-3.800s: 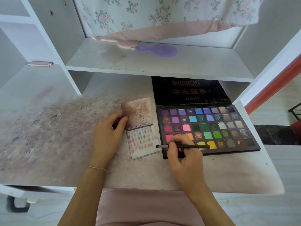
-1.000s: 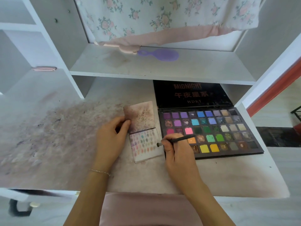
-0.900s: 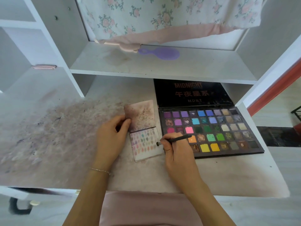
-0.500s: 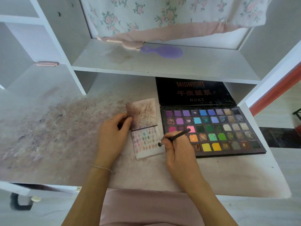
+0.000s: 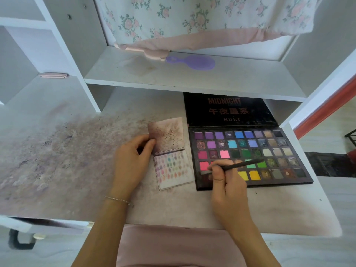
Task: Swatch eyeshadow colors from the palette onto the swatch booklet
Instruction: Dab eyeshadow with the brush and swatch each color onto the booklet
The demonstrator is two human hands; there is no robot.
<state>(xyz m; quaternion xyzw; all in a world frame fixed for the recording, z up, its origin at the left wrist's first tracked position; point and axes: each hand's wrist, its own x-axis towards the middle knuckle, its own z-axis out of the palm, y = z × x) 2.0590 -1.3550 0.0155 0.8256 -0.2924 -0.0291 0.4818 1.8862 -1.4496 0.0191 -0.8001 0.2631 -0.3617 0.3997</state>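
Head: slim brush point(image 5: 238, 165), square pans point(image 5: 250, 151)

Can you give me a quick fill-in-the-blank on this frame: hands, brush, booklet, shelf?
1. The right hand grips a thin black ____ whose tip lies over the palette, not the swatch booklet.
2. The left hand holds the booklet's ____ edge.
3. The booklet lies to the ____ of the palette.
4. On the shelf above the desk lies a ____ hairbrush.

Missing words: brush; left; left; purple
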